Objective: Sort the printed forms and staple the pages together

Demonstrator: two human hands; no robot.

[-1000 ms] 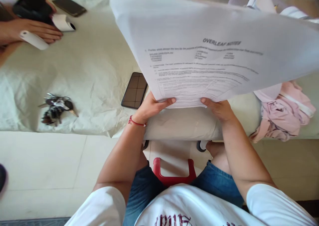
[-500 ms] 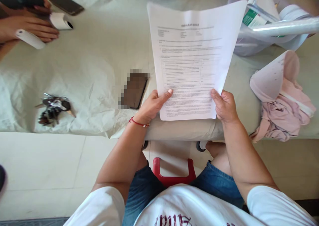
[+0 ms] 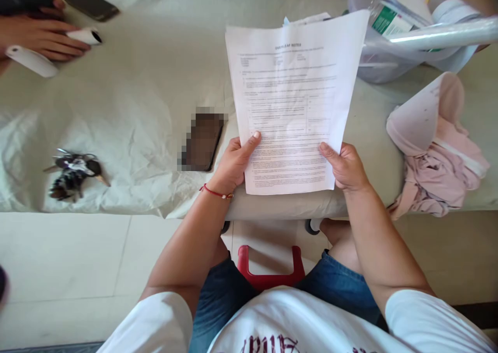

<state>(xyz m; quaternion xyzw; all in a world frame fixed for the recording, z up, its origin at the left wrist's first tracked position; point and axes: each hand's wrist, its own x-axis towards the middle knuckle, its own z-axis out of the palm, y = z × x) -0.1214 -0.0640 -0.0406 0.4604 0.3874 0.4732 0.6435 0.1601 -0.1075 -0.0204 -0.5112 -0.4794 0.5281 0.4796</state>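
Note:
A printed white paper sheet (image 3: 291, 99) stands over the cloth-covered table (image 3: 148, 94), lower edge near the table's front. My left hand (image 3: 233, 164) grips its lower left edge, thumb on the print. My right hand (image 3: 344, 166) grips the lower right edge the same way. A red thread bracelet circles my left wrist. A dark phone (image 3: 202, 140) lies flat just left of my left hand.
A bunch of keys (image 3: 72, 174) lies at the front left. Another person's hand (image 3: 39, 34) rests at the far left beside white rolls and a second phone (image 3: 90, 3). A clear tub (image 3: 389, 47) with packets and a pink cloth (image 3: 436, 156) lie right. A red stool (image 3: 268, 267) is under me.
The sheet was raised close to the camera and spread wide; it has swung down and away, now held lower above the table. Both hands shifted slightly along its bottom edge.

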